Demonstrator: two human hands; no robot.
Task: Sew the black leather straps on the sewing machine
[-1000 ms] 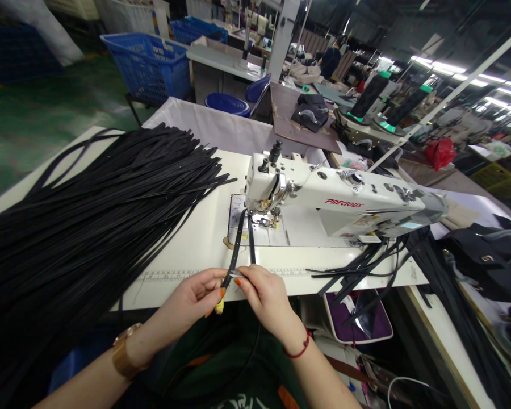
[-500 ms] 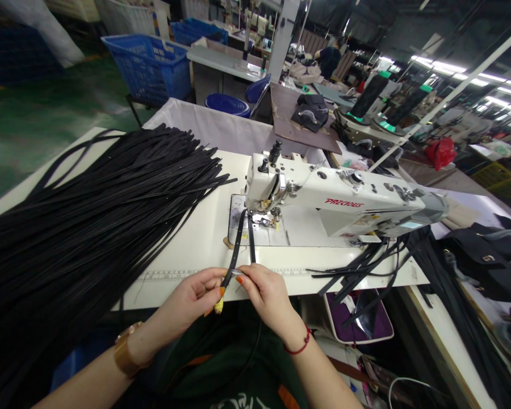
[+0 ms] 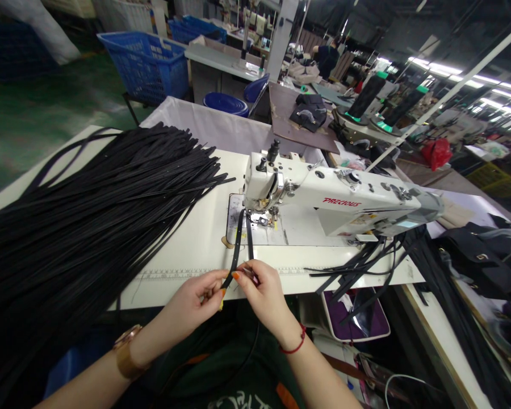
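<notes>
A narrow black strap [image 3: 237, 245] with small light dots along it runs from the needle area of the white sewing machine [image 3: 300, 196] toward me. My left hand [image 3: 196, 298] pinches its near end between thumb and fingers, with a bit of yellow material [image 3: 221, 305] showing below. Close beside it, my right hand [image 3: 264, 287] is closed, thumb and fingertip against the same strap; whatever else lies within its curled fingers is mostly hidden. A second black length [image 3: 250, 238] passes from the machine down behind my right hand.
A big heap of black straps [image 3: 111, 199] covers the table's left side. More straps [image 3: 366, 264] hang over the front edge at right, above a purple-lined bin [image 3: 381, 325]. Thread cones [image 3: 368, 96] stand behind the machine. A blue basket [image 3: 147, 65] is at the back left.
My right fingertips have shifted slightly left and up onto the strap. A thin pale item seen at them earlier no longer shows. Less of the yellow material is visible.
</notes>
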